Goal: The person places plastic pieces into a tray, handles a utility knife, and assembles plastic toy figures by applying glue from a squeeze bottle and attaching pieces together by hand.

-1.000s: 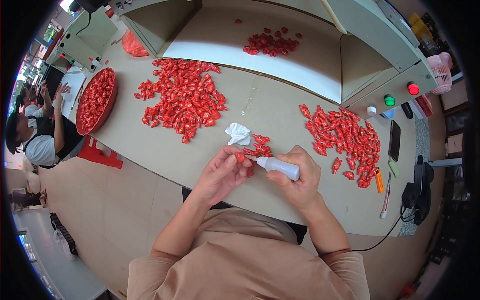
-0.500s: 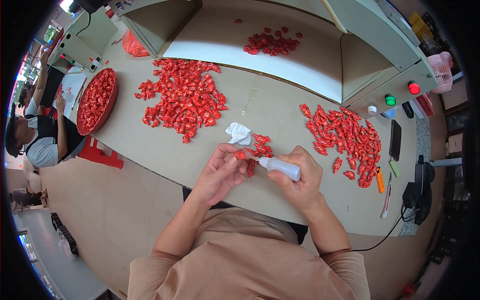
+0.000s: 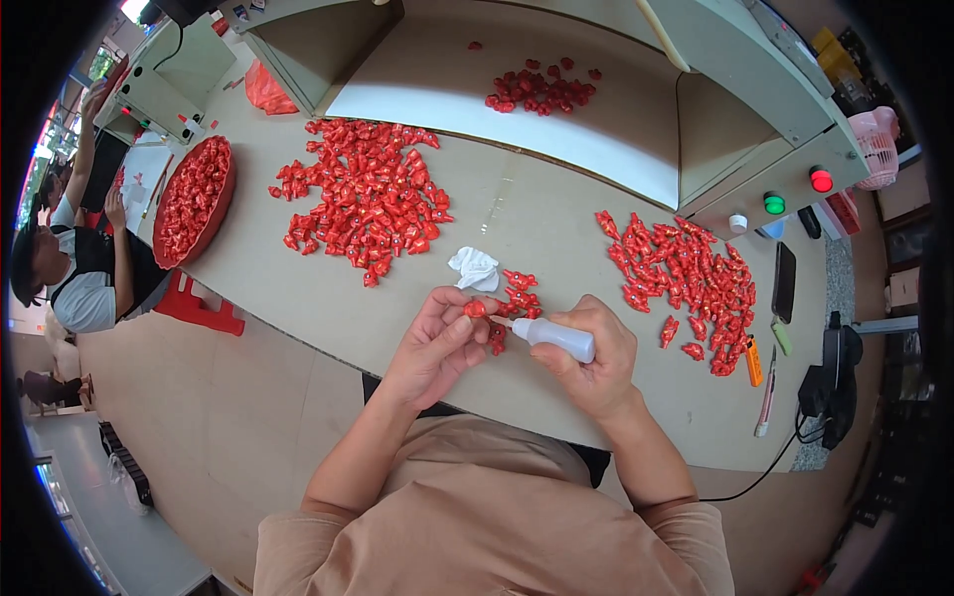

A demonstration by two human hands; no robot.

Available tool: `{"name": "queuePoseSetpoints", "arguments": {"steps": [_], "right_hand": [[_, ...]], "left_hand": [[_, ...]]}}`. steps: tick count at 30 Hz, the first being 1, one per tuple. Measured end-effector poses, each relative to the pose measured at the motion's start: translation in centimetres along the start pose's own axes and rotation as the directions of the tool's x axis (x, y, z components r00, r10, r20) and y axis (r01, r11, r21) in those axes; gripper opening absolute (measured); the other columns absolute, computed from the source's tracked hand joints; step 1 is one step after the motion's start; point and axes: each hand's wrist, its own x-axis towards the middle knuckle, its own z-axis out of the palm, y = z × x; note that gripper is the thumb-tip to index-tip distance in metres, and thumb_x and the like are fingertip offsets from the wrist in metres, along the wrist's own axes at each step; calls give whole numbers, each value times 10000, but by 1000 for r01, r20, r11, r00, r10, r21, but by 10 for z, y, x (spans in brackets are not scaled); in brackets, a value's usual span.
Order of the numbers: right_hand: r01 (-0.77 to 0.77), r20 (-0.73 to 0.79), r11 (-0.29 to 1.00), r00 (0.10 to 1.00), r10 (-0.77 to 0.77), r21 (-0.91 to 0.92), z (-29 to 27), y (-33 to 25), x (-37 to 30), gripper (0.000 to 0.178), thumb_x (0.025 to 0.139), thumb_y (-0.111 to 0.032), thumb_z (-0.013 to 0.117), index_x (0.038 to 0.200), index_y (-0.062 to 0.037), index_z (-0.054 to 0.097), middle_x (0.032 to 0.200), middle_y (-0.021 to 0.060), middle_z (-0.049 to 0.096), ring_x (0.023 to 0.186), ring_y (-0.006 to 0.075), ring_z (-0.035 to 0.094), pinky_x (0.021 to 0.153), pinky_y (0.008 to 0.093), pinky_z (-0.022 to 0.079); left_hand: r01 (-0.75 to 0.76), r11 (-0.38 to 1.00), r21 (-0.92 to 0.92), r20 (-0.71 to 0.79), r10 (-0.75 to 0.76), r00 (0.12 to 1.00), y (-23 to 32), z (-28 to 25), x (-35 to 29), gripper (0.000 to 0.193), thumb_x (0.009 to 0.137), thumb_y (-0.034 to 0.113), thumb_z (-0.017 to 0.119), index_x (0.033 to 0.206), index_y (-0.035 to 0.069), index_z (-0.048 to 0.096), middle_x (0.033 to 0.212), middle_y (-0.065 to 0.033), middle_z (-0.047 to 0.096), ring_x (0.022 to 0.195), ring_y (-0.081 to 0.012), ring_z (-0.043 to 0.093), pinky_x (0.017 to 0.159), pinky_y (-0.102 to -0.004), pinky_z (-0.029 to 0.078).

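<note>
Between the thumb and forefinger of my left hand [image 3: 433, 346] is a small red plastic piece [image 3: 476, 309]. My right hand [image 3: 594, 356] is wrapped round a whitish squeeze bottle [image 3: 556, 339], tilted so its thin nozzle [image 3: 503, 321] points left and meets or nearly touches the red piece. Just beyond the hands lies a short row of small red figures [image 3: 521, 288], partly hidden by the fingers and bottle. A crumpled white tissue [image 3: 474, 269] rests beside that row.
Red pieces lie heaped at the left [image 3: 373, 199] and right [image 3: 686, 278], with a smaller cluster [image 3: 542, 87] inside the open cabinet [image 3: 616, 164]. A red basin [image 3: 227, 204] stands far left. An orange cutter [image 3: 754, 362], a phone [image 3: 784, 283] and a seated co-worker [image 3: 89, 263] flank the table.
The red piece has turned a little in my left fingers. The bottle has shifted very slightly left and down with my right hand. Both holds are unchanged.
</note>
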Motion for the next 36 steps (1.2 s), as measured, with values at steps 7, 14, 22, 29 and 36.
{"name": "queuePoseSetpoints", "arguments": {"steps": [7, 14, 22, 29, 36], "right_hand": [[-484, 86, 733, 856, 509, 477, -10, 8, 14, 244, 882, -172, 665, 982, -16, 507, 863, 62, 595, 763, 123, 607, 665, 259, 508], [-579, 190, 811, 809, 557, 88, 4, 65, 104, 176, 872, -80, 625, 972, -38, 486, 873, 70, 608, 829, 133, 625, 691, 295, 530], [-92, 129, 879, 977, 170, -467, 50, 141, 206, 248, 820, -175, 679, 1002, -12, 638, 965, 222, 626, 898, 409, 590, 790, 446, 473], [-176, 173, 794, 927, 333, -581, 65, 144, 229, 321, 823, -249, 673, 1043, -19, 629, 962, 243, 637, 916, 410, 608, 791, 441, 487], [-634, 232, 752, 770, 594, 179, 33, 82, 160, 167, 862, -158, 652, 951, -56, 555, 781, 23, 621, 595, 68, 543, 513, 222, 438]], "left_hand": [[30, 960, -277, -41, -43, 998, 11, -7, -7, 171, 987, 248, 492, 1088, 124, 551, 1109, -46, 621, 863, -126, 568, 678, -260, 463], [28, 940, -339, -17, -35, 999, 22, -16, -2, 169, 980, 267, 505, 1052, 122, 554, 920, -12, 595, 793, -118, 541, 674, -281, 464], [71, 956, -285, 55, -57, 997, 27, -16, -1, 143, 979, 254, 501, 1022, 121, 532, 905, -20, 589, 784, -129, 528, 689, -303, 439], [73, 963, -258, 93, -51, 994, 29, -16, -5, 153, 974, 259, 511, 1032, 119, 532, 920, -33, 590, 782, -138, 521, 705, -317, 429], [46, 969, -243, 97, -23, 995, 17, -16, -19, 157, 979, 247, 499, 1058, 120, 547, 961, -32, 607, 817, -145, 531, 713, -320, 433]]}}
